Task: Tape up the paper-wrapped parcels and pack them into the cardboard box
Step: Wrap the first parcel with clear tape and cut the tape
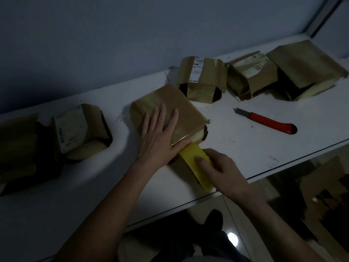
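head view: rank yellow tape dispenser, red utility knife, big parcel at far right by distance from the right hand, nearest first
1. yellow tape dispenser: gripped by the right hand at the table's near edge.
2. red utility knife: lying on the table, up and right of that hand.
3. big parcel at far right: at the table's back right end.

The room is dim, with a plain blue-grey wall (94, 44) rising behind a long white table (236, 148) that runs from near left to far right. At the far right corner a grey metal frame strip (324, 17) slants up the wall. Below the table's near edge lies a glossy tiled floor (255, 214), mirroring 1 small round light (232, 238).
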